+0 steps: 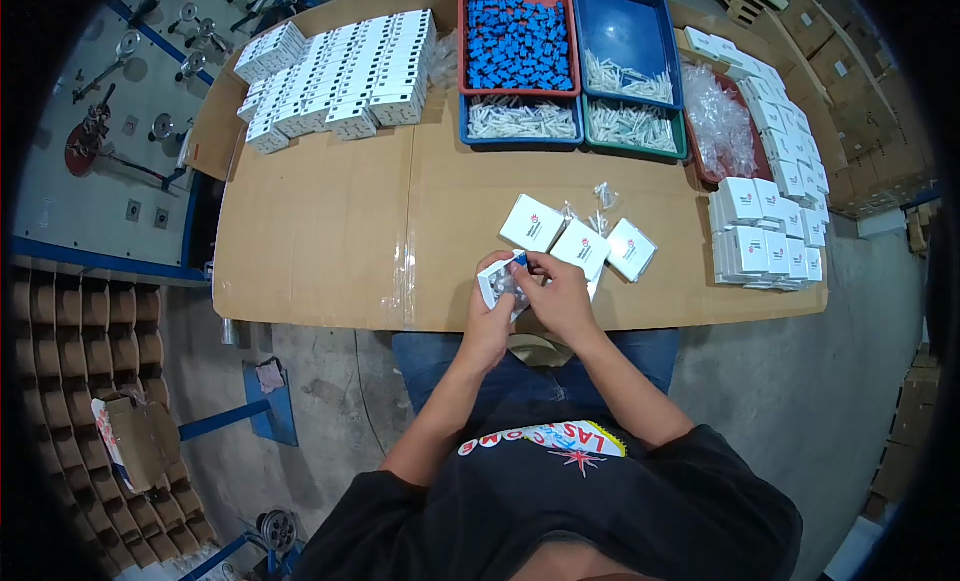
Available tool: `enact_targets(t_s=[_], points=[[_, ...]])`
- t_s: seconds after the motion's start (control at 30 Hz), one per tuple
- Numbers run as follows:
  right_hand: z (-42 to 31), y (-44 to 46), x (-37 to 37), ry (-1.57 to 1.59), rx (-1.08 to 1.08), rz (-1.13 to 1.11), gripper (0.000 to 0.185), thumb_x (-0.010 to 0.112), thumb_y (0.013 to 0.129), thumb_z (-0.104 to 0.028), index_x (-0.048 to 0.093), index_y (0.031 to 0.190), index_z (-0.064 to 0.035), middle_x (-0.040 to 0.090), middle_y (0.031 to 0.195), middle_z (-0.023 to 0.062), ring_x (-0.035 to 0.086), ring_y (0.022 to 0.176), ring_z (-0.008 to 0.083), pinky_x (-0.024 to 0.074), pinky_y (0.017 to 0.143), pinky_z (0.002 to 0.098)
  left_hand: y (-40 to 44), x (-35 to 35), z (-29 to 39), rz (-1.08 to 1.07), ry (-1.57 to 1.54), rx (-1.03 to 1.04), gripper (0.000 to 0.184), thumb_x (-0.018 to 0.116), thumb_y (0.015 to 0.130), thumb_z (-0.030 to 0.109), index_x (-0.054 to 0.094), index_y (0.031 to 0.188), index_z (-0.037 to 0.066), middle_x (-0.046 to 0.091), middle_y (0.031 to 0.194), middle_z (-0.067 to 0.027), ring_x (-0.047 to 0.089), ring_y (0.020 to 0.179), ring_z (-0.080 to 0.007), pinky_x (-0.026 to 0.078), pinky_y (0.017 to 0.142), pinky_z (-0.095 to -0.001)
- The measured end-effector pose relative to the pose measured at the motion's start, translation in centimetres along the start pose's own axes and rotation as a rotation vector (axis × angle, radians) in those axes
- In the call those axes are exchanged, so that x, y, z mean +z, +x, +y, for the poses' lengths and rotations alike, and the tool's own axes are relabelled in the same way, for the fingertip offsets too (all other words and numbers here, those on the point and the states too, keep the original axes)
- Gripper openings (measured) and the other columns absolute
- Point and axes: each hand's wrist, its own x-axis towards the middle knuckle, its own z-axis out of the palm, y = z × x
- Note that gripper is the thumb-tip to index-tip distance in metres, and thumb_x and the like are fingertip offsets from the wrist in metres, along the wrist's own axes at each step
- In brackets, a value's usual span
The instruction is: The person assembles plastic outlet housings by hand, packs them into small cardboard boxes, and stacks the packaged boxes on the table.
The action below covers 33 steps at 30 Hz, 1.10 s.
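My left hand is closed around a small white open box near the table's front edge. Something clear or pale shows inside it, too small to make out. At the box's upper right, the fingers of my right hand pinch a small blue piece, partly hidden by the fingertips. Just beyond my hands lie a white box with a red logo, a second such box and a third one. Small white plugs in clear bags lie behind them.
Stacked white boxes stand at the back left, others at the right. A red tray holds blue pieces; a blue tray and a green tray hold white plugs. Plastic bags fill another tray.
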Motion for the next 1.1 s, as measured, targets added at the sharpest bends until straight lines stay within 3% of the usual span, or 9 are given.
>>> enact_targets(t_s=[0.07,0.37,0.43,0.5,0.57,0.73,0.87,1.0,1.1], points=[[-0.3,0.0,0.4,-0.022,-0.025,0.018,0.03,0.072,0.096,-0.019,0.072,0.114,0.0059,0.077,0.094,0.0137,0.072,0.086,0.0147,0.0557,0.075,0.0291,0.1,0.7,-0.3,0.071,-0.083,0.099,0.053,0.045,0.091,-0.008,0.045,0.142,0.007,0.057,0.129,-0.0083,0.059,0.119,-0.0181,0.049,0.103,-0.0327],[-2.0,0.3,0.9,0.019,-0.089,0.046,0.027,0.072,0.096,-0.016,0.07,0.11,0.007,0.075,0.089,0.0098,0.069,0.081,0.0114,0.0546,0.072,0.0269,0.5,0.5,0.6,0.185,-0.061,0.189,0.049,0.045,0.094,-0.006,0.047,0.141,0.008,0.056,0.126,-0.0083,0.058,0.114,-0.0159,0.05,0.098,-0.0305],[-1.2,0.9,-0.4,0.077,-0.147,0.185,0.019,0.072,0.096,-0.012,0.068,0.103,0.0043,0.071,0.086,0.0048,0.064,0.075,0.007,0.0521,0.066,0.024,2.2,-4.1,0.4,0.61,0.416,0.408,0.051,0.042,0.093,-0.009,0.047,0.141,0.009,0.056,0.126,-0.0104,0.058,0.114,-0.018,0.051,0.094,-0.0302],[-1.7,1.7,-3.1,0.068,-0.203,0.206,0.018,0.074,0.094,-0.013,0.067,0.101,0.0016,0.072,0.086,0.0056,0.067,0.075,0.0086,0.0534,0.063,0.0259,1.1,-5.8,6.3,0.65,0.01,0.286,0.056,0.042,0.094,-0.009,0.042,0.145,0.011,0.057,0.129,-0.0143,0.06,0.116,-0.0229,0.057,0.092,-0.0376],[-1.5,1.9,-4.7,0.069,-0.205,0.198,0.019,0.076,0.092,-0.015,0.067,0.098,0.0017,0.072,0.085,0.0075,0.068,0.072,0.0108,0.0542,0.061,0.0277,0.5,-4.8,7.5,0.462,-0.018,0.322,0.058,0.041,0.094,-0.008,0.039,0.148,0.012,0.057,0.131,-0.0161,0.061,0.117,-0.0265,0.059,0.091,-0.0433],[-1.7,8.6,-6.9,-0.095,0.194,-0.562,0.022,0.079,0.088,-0.015,0.067,0.095,0.0022,0.071,0.076,0.0068,0.065,0.058,0.0113,0.0509,0.052,0.0279,-0.1,-2.1,5.0,0.17,-0.121,0.197,0.062,0.041,0.092,-0.006,0.035,0.151,0.013,0.057,0.134,-0.0194,0.063,0.12,-0.033,0.061,0.092,-0.051],[-2.4,18.9,-7.9,-0.258,0.071,-0.443,0.029,0.085,0.082,-0.027,0.071,0.085,-0.0028,0.068,0.069,0.006,0.06,0.054,0.012,0.0468,0.048,0.0296,-0.4,-1.5,3.0,0.172,-0.163,0.112,0.062,0.041,0.092,-0.005,0.034,0.151,0.013,0.057,0.133,-0.0195,0.063,0.12,-0.0329,0.062,0.091,-0.0514],[-9.4,27.0,-9.8,0.272,-0.058,0.043,0.067,0.083,0.088,-0.025,0.048,0.137,0.0042,0.07,0.099,0.0163,0.072,0.072,0.0212,0.0619,0.061,0.035,-1.1,-1.9,2.8,0.202,-0.151,0.098,0.06,0.042,0.091,-0.007,0.037,0.148,0.012,0.057,0.131,-0.0171,0.065,0.116,-0.0314,0.064,0.087,-0.0485],[-9.6,28.7,-9.8,0.121,-0.106,0.027,0.056,0.075,0.093,-0.027,0.052,0.136,-0.0005,0.072,0.096,0.0102,0.07,0.071,0.0159,0.0562,0.053,0.0308,-1.8,-2.8,3.1,0.237,-0.176,0.094,0.058,0.043,0.092,-0.004,0.037,0.148,0.012,0.057,0.13,-0.017,0.065,0.115,-0.032,0.064,0.087,-0.0492]])
